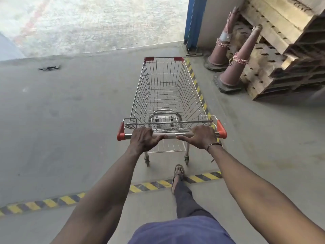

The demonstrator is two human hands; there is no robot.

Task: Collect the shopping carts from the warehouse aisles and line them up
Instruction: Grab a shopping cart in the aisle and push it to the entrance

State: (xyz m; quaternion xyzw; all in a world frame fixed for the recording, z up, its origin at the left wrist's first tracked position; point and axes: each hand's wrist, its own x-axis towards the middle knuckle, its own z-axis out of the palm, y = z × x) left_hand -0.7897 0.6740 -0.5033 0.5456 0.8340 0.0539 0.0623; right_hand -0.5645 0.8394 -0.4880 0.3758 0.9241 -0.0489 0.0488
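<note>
A wire shopping cart (pixel 167 88) with red corner caps stands on the grey concrete floor just in front of me, its basket empty and its child seat folded at the near end. My left hand (pixel 143 140) grips the left part of the cart's handle bar (pixel 173 135), fingers curled over the top. My right hand (pixel 203 137) grips the right part of the same bar, with a dark band on its wrist. My right foot in a sandal (pixel 177 175) steps on a striped floor line behind the cart's rear wheels.
Two worn traffic cones (pixel 235 67) and stacked wooden pallets (pixel 284 55) stand at the right. A blue steel post (pixel 192 23) marks a doorway ahead onto brighter pavement. Yellow-black hazard stripes (pixel 197 81) run along the cart's right side and across the floor (pixel 52 106) behind it.
</note>
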